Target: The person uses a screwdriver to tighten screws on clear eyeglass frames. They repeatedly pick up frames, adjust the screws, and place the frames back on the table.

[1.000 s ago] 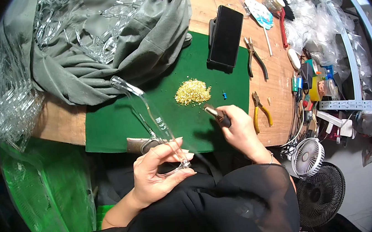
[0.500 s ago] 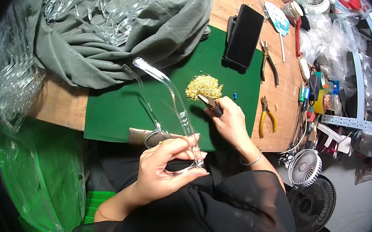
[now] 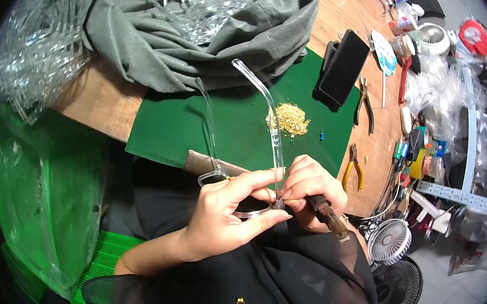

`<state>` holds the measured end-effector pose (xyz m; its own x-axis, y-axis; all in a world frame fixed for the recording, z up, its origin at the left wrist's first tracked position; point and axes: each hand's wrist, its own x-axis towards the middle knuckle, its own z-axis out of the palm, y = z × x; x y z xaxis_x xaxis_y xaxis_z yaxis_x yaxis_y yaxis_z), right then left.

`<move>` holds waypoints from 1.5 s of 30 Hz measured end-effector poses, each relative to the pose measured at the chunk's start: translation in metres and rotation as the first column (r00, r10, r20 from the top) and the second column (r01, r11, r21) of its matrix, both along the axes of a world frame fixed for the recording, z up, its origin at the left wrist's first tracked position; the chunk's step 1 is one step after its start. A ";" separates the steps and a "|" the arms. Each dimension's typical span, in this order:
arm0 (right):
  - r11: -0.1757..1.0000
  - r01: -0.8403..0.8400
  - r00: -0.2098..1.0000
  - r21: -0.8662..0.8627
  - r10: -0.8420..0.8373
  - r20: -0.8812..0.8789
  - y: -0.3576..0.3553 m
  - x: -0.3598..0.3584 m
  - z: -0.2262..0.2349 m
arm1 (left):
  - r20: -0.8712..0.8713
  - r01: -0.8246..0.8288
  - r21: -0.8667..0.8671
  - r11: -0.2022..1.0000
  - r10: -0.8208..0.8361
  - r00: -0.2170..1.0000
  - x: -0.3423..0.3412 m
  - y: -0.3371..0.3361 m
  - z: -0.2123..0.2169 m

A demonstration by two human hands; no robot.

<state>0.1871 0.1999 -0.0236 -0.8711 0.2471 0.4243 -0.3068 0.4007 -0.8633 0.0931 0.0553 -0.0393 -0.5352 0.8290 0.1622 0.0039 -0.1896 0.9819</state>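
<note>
My left hand [image 3: 221,217] is closed on a clear eyeglass frame [image 3: 276,145], pinching it at the hinge of one temple. Both temples stand up away from me, and one rim shows between the fingers. My right hand [image 3: 319,185] is wrapped round a dark-handled tool [image 3: 327,214] that looks like pliers, its blurred end turned toward the lower right. The right fingertips meet the frame at the hinge; whether they pinch a tiny part there is too small to tell. Beyond the hands, a heap of small gold-coloured pieces [image 3: 291,120] lies on a green mat [image 3: 175,130].
A grey cloth [image 3: 204,66] with clear frames lies at the back, and more clear frames [image 3: 35,61] are piled far left. Right of the heap are a small blue pin [image 3: 321,136], a black phone [image 3: 345,68], dark pliers [image 3: 363,105], yellow-handled pliers [image 3: 351,168] and a white fan [image 3: 389,241].
My right hand has come from the gold heap back to the hinge of the frame, and its tool now points toward the lower right. The left hand keeps its hold; the whole view has shifted.
</note>
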 end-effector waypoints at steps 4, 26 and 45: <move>0.998 -0.058 0.997 -0.028 0.056 -0.057 0.002 -0.002 -0.006 | 0.025 0.007 0.013 1.000 -0.007 1.000 -0.003 -0.002 0.000; 0.981 -0.170 0.985 -0.094 0.168 -0.033 0.009 0.001 -0.004 | -0.041 0.077 0.038 0.996 -0.076 0.996 -0.004 0.000 0.002; 0.985 -0.172 0.985 0.019 0.171 0.014 0.004 -0.004 0.004 | -0.113 0.028 0.070 0.997 -0.020 0.993 -0.005 -0.006 -0.002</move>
